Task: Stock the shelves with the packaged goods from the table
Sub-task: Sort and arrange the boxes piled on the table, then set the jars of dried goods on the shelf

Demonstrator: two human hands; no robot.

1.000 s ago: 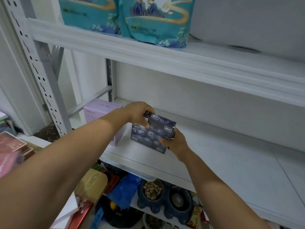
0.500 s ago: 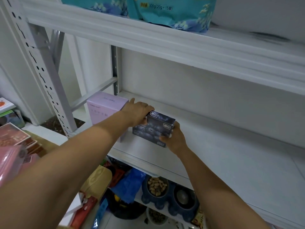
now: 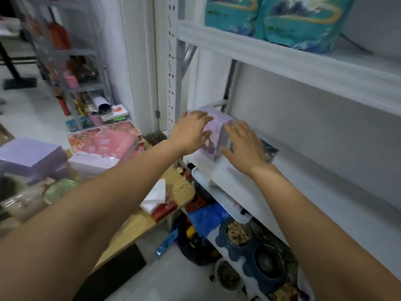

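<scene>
A pale purple box (image 3: 214, 135) stands at the left end of the white middle shelf (image 3: 325, 192). My left hand (image 3: 191, 131) lies with spread, straight fingers against the box's left front. Beside the box on its right, my right hand (image 3: 244, 146) is flat with straight fingers and holds nothing. A dark blue packet box (image 3: 270, 151) sits on the shelf just behind my right hand, mostly hidden by it. More packaged goods lie on the wooden table (image 3: 180, 190) at the left: pink boxes (image 3: 104, 140), a white box (image 3: 93, 161) and a purple box (image 3: 30, 157).
Two teal bags (image 3: 303, 22) stand on the upper shelf. The perforated shelf upright (image 3: 171, 68) rises just left of my left hand. Pet bowls with kibble (image 3: 236, 235) and blue items fill the lower shelf. Another rack (image 3: 71, 61) stands at the far left.
Both hands have let go of the dark blue box, which now rests on the shelf. The hands are now open by the purple box, and the view has swung left toward the table.
</scene>
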